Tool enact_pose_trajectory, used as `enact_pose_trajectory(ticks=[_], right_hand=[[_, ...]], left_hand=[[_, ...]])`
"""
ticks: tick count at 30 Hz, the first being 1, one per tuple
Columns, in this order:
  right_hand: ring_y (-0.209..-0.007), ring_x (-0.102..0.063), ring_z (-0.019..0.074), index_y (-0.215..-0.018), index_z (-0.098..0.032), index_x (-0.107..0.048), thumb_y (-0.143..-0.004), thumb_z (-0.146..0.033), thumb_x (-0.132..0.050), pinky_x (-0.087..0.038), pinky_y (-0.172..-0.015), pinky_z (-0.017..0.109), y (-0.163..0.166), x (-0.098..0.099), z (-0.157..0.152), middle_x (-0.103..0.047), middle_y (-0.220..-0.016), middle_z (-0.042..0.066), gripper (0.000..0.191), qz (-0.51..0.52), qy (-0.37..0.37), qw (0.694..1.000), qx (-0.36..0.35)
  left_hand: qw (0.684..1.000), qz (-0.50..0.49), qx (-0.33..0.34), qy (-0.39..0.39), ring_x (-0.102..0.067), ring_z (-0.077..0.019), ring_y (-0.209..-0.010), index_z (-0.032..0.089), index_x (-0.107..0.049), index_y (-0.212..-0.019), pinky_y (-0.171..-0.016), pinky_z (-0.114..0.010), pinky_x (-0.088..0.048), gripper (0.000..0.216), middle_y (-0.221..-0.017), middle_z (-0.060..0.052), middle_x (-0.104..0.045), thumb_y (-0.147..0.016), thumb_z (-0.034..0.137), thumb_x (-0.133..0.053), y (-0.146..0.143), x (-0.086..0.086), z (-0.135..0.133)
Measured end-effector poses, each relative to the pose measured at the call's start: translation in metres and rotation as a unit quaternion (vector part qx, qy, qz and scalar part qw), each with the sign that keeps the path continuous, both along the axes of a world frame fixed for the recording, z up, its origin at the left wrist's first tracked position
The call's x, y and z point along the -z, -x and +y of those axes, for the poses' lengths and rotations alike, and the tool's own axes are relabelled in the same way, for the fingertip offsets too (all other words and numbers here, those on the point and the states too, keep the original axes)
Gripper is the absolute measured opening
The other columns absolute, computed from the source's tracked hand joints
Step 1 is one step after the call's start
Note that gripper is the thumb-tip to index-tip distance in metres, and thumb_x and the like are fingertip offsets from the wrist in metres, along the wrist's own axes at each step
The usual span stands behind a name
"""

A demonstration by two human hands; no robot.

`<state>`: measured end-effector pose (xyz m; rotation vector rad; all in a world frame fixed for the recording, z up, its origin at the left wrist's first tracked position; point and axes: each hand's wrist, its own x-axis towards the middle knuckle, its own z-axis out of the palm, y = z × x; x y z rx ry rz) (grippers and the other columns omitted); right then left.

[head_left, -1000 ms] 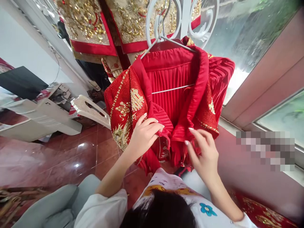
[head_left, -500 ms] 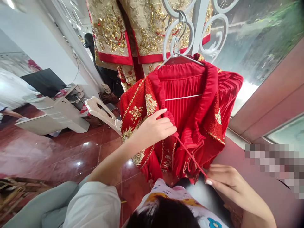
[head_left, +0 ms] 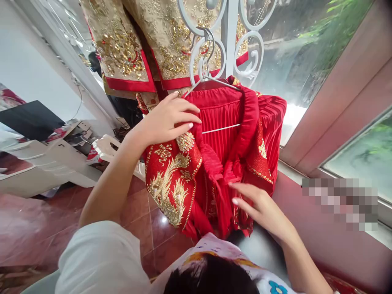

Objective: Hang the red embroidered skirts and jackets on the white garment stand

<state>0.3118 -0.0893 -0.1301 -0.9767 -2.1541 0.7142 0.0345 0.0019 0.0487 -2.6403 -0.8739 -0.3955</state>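
A red pleated skirt [head_left: 220,118] and a red jacket with gold embroidery [head_left: 171,188] hang together on wire hangers [head_left: 206,53] in front of me. My left hand [head_left: 171,116] lies on the garment's left shoulder by the hanger, fingers spread and holding nothing. Lower down, my right hand [head_left: 255,204] is beside the gathered red cloth at the front opening. Its fingers are apart, and the fingertips are at the cloth or just short of it; I cannot tell which. The red cord is hard to pick out among the folds.
The hangers hook onto a white scrollwork metal frame [head_left: 231,41]. Behind hangs a cream and gold garment with red trim [head_left: 128,83]. A window with a red-brown frame [head_left: 324,98] stands at right, above a reddish ledge [head_left: 290,212]. At left are a white desk [head_left: 61,163] and a black monitor [head_left: 32,120].
My left hand has let go of the gathered cloth and moved up to the shoulder. My right hand has released the taut red cord and moved up and left to the front opening.
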Motion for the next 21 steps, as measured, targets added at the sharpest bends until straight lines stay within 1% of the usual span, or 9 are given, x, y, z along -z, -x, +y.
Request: enact_pose_trajectory(ticks=[1,3,6,8,10,13,16,19,21], right_hand=[[-0.108,-0.059,0.0202,-0.123,-0.02,-0.057,-0.091,-0.04,-0.049,-0.046,-0.094,0.035,0.014,-0.005,0.01,-0.061,-0.12,0.009,0.038,0.028,-0.033,0.998,0.046],[-0.109,-0.059,0.0219,-0.128,-0.018,-0.052,-0.088,-0.044,-0.052,-0.047,-0.094,0.037,0.042,-0.013,0.027,-0.06,-0.123,0.01,0.048,0.05,-0.078,0.991,0.095],[-0.1,-0.062,0.0272,-0.132,-0.015,-0.048,-0.084,-0.05,-0.055,-0.05,-0.084,0.04,0.085,-0.017,0.043,-0.063,-0.114,0.013,0.06,-0.024,-0.079,0.989,0.127],[-0.092,-0.064,0.0289,-0.13,-0.013,-0.048,-0.085,-0.047,-0.051,-0.051,-0.076,0.04,0.107,-0.012,0.048,-0.065,-0.106,0.014,0.056,-0.075,-0.07,0.984,0.148],[-0.091,-0.064,0.0273,-0.125,-0.012,-0.052,-0.089,-0.037,-0.046,-0.05,-0.075,0.038,0.119,-0.005,0.052,-0.066,-0.104,0.015,0.044,-0.061,-0.078,0.984,0.149],[-0.093,-0.063,0.0209,-0.112,-0.014,-0.058,-0.091,-0.026,-0.042,-0.048,-0.083,0.032,0.115,-0.004,0.054,-0.066,-0.104,0.011,0.03,0.103,-0.101,0.982,0.121],[-0.078,-0.06,0.0139,-0.098,-0.015,-0.06,-0.093,-0.028,-0.043,-0.048,-0.072,0.024,0.092,-0.031,0.044,-0.065,-0.087,0.004,0.022,0.241,-0.104,0.961,0.087],[-0.056,-0.046,0.0075,-0.082,-0.015,-0.056,-0.095,-0.025,-0.04,-0.038,-0.055,0.017,0.071,-0.07,0.022,-0.051,-0.064,-0.002,0.023,0.221,-0.147,0.963,0.053],[-0.05,-0.038,0.0053,-0.077,-0.015,-0.051,-0.095,-0.02,-0.039,-0.033,-0.051,0.016,0.068,-0.085,0.007,-0.044,-0.061,-0.003,0.023,0.189,-0.192,0.962,0.036]], left_hand=[[1.0,0.006,0.0,-0.008,-0.049,-0.0213,-0.114,0.021,-0.067,-0.106,-0.107,-0.046,-0.029,0.031,-0.12,-0.006,-0.058,-0.09,0.028,-0.041,0.003,-0.001,0.008],[1.0,0.013,-0.003,-0.021,-0.05,-0.0221,-0.111,0.02,-0.069,-0.098,-0.103,-0.043,-0.034,0.03,-0.115,-0.007,-0.059,-0.088,0.03,-0.041,0.004,0.0,0.021],[0.999,0.012,-0.017,-0.044,-0.052,-0.0221,-0.1,0.021,-0.068,-0.079,-0.103,-0.046,-0.031,0.029,-0.094,-0.006,-0.063,-0.086,0.034,-0.043,0.003,0.005,0.03],[0.999,0.003,-0.019,-0.044,-0.053,-0.0214,-0.093,0.02,-0.064,-0.071,-0.102,-0.048,-0.03,0.03,-0.08,-0.005,-0.061,-0.085,0.034,-0.042,0.001,0.007,0.031],[0.999,-0.017,-0.018,-0.04,-0.053,-0.0203,-0.086,0.019,-0.06,-0.063,-0.098,-0.05,-0.031,0.032,-0.069,-0.003,-0.057,-0.084,0.033,-0.041,0.002,0.006,0.031],[0.997,-0.052,-0.017,-0.048,-0.05,-0.0173,-0.073,0.017,-0.047,-0.052,-0.091,-0.05,-0.032,0.037,-0.057,-0.001,-0.048,-0.085,0.033,-0.04,0.005,-0.003,0.035],[0.995,-0.082,0.019,-0.057,-0.038,-0.0101,-0.057,0.018,-0.028,-0.048,-0.083,-0.045,-0.035,0.045,-0.05,0.003,-0.033,-0.088,0.037,-0.037,0.01,-0.018,0.044],[0.992,-0.117,0.046,-0.017,-0.025,-0.0039,-0.053,0.019,-0.016,-0.051,-0.073,-0.033,-0.037,0.051,-0.052,0.006,-0.02,-0.092,0.045,-0.033,0.016,-0.03,0.059],[0.99,-0.137,0.03,0.016,-0.029,-0.0016,-0.057,0.021,-0.016,-0.052,-0.07,-0.027,-0.036,0.052,-0.057,0.006,-0.018,-0.094,0.048,-0.027,0.019,-0.033,0.071]])
